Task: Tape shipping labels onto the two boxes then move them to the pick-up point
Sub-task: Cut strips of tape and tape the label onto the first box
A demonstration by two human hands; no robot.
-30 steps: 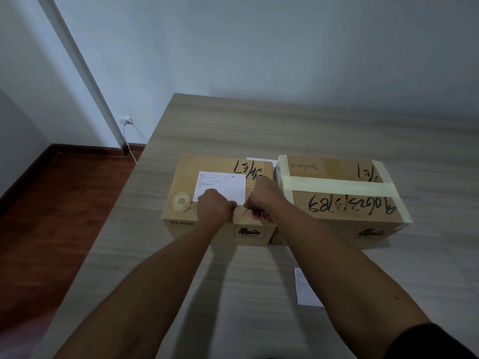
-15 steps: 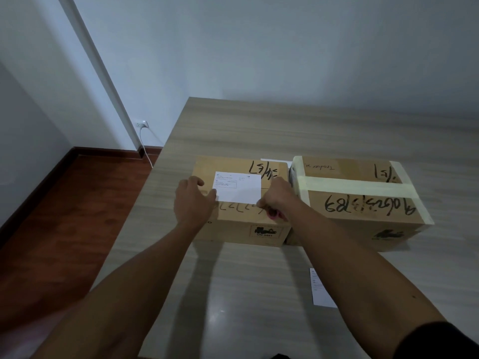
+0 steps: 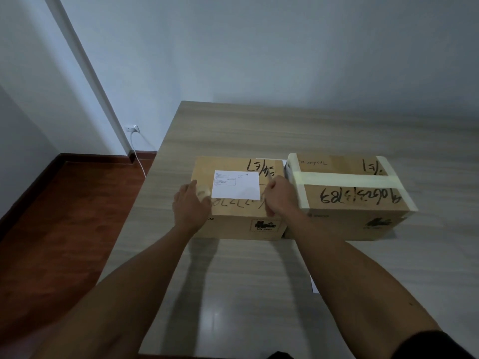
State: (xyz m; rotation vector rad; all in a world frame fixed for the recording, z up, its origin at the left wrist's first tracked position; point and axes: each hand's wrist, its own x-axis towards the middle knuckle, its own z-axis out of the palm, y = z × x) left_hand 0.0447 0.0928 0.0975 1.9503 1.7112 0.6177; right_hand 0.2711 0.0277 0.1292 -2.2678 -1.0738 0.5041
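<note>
Two hands work at the left box (image 3: 238, 203): left hand (image 3: 191, 206) pressing flat beside the label (image 3: 236, 184), right hand (image 3: 281, 196) curled, grip unclear; loose tape could skew it.

Pale walls (image 3: 259, 47); reddish wood floor (image 3: 64, 216)

Both boxes, the left box (image 3: 234, 203) and the right box (image 3: 350, 198), are matt brown cardboard. A smooth white paper label (image 3: 236, 184) lies on the left one; pale, slightly glossy tape (image 3: 347, 178) bands the right. The table (image 3: 259, 130) is light wood-grain laminate with a soft sheen near the viewer. The floor (image 3: 64, 216) is reddish polished wood.
</note>
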